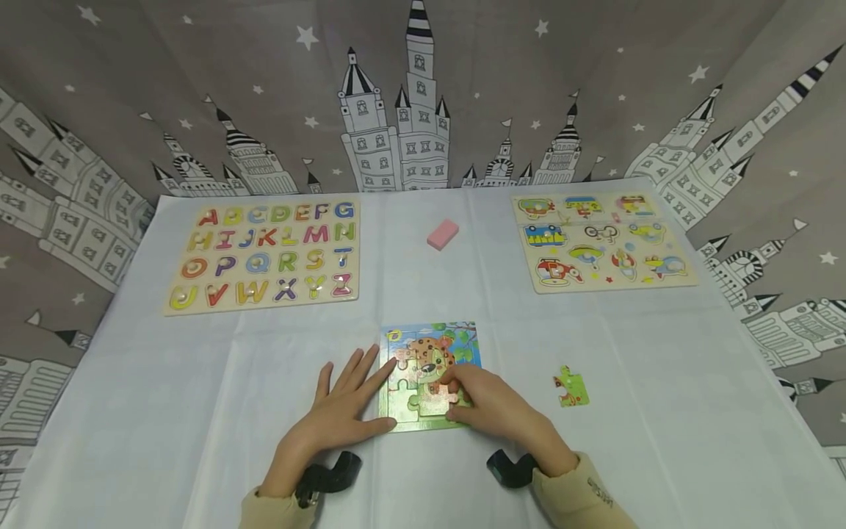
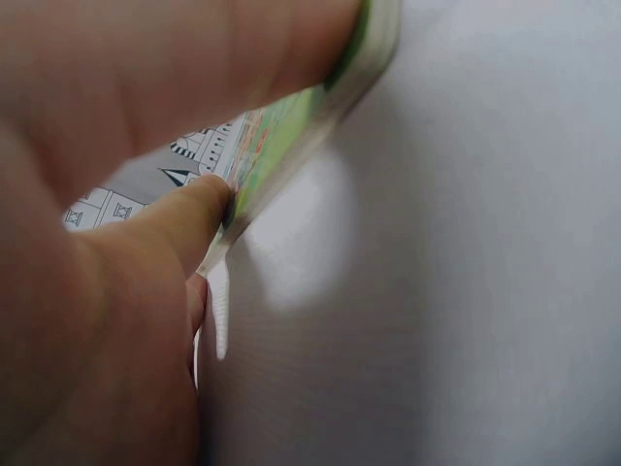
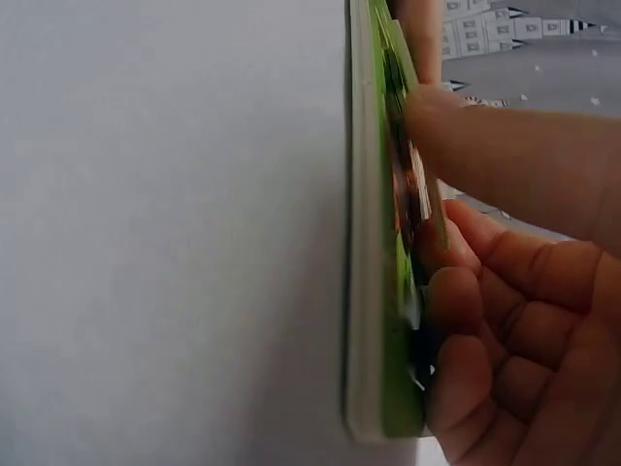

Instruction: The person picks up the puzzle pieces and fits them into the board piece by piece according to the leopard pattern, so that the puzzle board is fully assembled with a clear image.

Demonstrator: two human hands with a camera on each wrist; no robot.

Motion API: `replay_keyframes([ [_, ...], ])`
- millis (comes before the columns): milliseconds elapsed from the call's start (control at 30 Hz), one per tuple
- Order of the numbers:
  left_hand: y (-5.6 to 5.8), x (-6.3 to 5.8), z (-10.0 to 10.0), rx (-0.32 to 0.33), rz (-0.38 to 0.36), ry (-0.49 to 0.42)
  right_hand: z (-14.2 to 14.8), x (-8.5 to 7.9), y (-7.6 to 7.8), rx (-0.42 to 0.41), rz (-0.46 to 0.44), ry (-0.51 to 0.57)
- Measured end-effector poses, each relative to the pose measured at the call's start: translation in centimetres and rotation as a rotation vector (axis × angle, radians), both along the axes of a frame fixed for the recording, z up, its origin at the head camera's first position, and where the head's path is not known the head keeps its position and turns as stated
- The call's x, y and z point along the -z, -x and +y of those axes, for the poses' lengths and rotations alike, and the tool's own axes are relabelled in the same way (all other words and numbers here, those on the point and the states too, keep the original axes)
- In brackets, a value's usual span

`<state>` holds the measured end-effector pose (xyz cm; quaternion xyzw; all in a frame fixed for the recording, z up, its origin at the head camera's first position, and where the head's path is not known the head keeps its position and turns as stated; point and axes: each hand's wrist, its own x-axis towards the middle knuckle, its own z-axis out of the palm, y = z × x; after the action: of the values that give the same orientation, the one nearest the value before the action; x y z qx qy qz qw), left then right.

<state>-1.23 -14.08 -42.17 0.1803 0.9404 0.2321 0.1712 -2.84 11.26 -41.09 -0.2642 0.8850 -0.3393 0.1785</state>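
Observation:
A jigsaw board (image 1: pixel 429 425) with a spotted leopard picture lies on the white cloth in the head view. My left hand (image 1: pixel 340 411) is spread at its left side, thumb and index finger touching the frame; the left wrist view shows the board's edge (image 2: pixel 325 121) beside them. With thumb and index finger, my right hand (image 1: pixel 499 408) pinches a puzzle piece (image 1: pixel 434 404) over the lower middle of the picture. In the right wrist view this piece (image 3: pixel 434 199) stands slightly tilted off the board. A loose green puzzle piece (image 1: pixel 573 389) lies to the right.
An alphabet peg board (image 1: pixel 264 258) lies at the back left, and a vehicle peg board (image 1: pixel 598 246) at the back right. Between them rests a pink block (image 1: pixel 443 234). A grey curtain (image 1: pixel 496 44) printed with castles rises behind the table.

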Motion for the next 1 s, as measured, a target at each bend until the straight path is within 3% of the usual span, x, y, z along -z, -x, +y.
replay_keyframes([
  [367,0.02,-0.07,-0.01,0.005,-0.001,-0.005,-0.39,-0.06,-0.24,-0.007,0.061,-0.054],
  [733,0.1,-0.14,0.13,0.002,-0.005,-0.012,-0.34,-0.25,-0.27,0.0,0.038,-0.069],
  [1000,0.03,-0.29,0.06,0.005,0.0,-0.016,-0.57,-0.54,-0.4,-0.023,0.071,-0.092],
])
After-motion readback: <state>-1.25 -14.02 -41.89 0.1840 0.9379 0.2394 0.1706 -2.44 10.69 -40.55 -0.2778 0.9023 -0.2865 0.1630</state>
